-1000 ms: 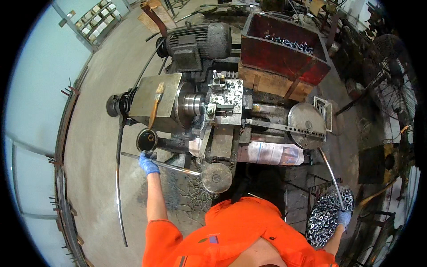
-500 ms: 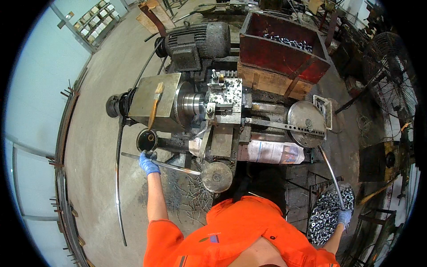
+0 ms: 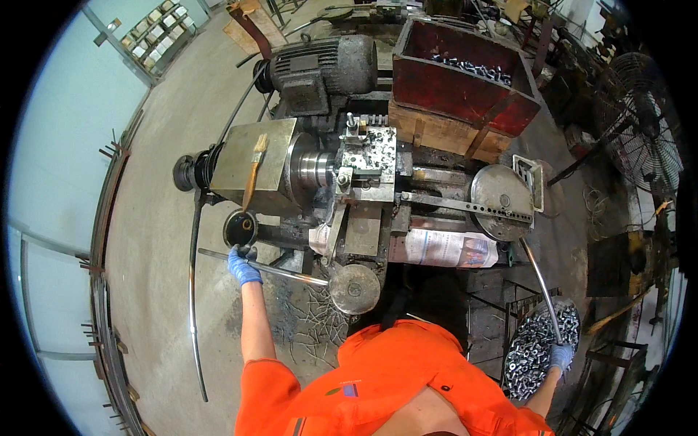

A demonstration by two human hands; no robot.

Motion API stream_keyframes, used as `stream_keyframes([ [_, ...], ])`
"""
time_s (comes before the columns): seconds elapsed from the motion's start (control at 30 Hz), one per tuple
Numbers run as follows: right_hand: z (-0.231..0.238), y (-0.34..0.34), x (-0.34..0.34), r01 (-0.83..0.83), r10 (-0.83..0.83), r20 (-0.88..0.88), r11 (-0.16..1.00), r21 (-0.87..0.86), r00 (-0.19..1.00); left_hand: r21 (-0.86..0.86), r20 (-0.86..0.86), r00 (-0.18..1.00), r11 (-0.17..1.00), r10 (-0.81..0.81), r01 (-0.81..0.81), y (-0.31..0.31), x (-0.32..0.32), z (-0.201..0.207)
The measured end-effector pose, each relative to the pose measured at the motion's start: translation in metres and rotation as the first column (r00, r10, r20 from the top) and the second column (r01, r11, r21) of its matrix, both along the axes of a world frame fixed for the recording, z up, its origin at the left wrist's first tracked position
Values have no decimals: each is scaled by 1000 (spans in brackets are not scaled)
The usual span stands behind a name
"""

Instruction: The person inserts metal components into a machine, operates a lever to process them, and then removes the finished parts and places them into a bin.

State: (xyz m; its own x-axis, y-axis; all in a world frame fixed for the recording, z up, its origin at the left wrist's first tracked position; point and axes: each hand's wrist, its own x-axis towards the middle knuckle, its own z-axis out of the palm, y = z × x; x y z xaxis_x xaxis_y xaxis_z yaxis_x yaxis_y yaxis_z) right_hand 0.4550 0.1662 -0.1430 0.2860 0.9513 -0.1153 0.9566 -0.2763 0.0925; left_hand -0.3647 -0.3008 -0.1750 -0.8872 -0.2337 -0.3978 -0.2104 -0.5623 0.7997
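Wearing a blue glove, my left hand is closed around a metal lever bar. The bar runs to a round steel disc at the front of a small lathe. My right hand, also in a blue glove, is closed at the lower end of a second lever bar. That one slants down from a larger disc at the lathe's right. Below and beside my right hand is a basket of small metal fittings; the hand partly covers its edge.
A brush lies on the lathe's headstock, above a round pot of dark liquid. Behind stand a motor and a red bin holding more fittings. At right is a fan. A long rod hangs at left.
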Motion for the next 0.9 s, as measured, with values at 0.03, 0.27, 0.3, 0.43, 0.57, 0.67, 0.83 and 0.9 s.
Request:
stream_keyframes([
  [0.03,5,-5,-7,16,-16,-7,1000,13,1000,-30,13,1000,999,20,-20,5,2,5],
  [0.27,4,-7,-5,-5,5,4,1000,4,1000,-59,6,999,998,32,-31,8,4,5],
  [0.3,4,-8,-4,-2,2,5,1000,4,1000,-63,14,999,998,31,-30,7,3,4],
  [0.43,10,-13,-17,33,-33,11,999,19,999,-72,23,999,997,25,-23,5,0,2],
  [0.57,2,-10,-10,88,-88,40,996,0,995,-81,31,998,996,50,-48,10,2,5],
  [0.67,3,-15,-11,53,-54,20,998,34,998,-58,49,998,998,31,-29,5,-4,1],
  [0.83,8,-19,-18,45,-46,11,998,49,999,-56,29,999,998,26,-24,2,-5,-4],
  [0.9,7,-20,-18,62,-63,19,997,41,998,-42,38,999,999,12,-10,3,-5,-2],
])
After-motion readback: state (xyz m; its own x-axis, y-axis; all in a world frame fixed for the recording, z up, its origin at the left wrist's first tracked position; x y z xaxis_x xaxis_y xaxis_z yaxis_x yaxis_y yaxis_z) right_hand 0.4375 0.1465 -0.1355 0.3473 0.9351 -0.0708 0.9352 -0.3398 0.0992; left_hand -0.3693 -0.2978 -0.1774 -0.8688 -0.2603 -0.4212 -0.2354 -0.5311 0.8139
